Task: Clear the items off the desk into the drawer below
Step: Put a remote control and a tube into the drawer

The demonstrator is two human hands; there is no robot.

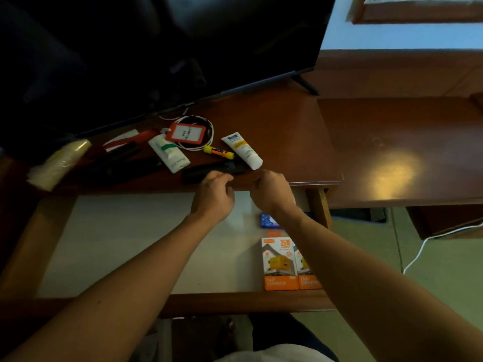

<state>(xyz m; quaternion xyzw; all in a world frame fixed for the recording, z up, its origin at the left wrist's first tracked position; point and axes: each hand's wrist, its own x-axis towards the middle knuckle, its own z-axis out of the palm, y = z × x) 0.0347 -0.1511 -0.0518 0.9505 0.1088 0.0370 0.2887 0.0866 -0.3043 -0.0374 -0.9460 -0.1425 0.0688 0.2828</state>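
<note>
both hands at the desk (287, 121) front edge over the open drawer (130, 244). left hand (213, 194) has fingers curled on the black matte remote (209, 172) lying along that edge; grip looks closed on it. right hand (271, 192) curled just right of the remote, can't tell if it's touching. 2 glossy orange charger boxes (281, 262) in the drawer's front right corner. smooth white tube (243, 150) just behind the remote.
</note>
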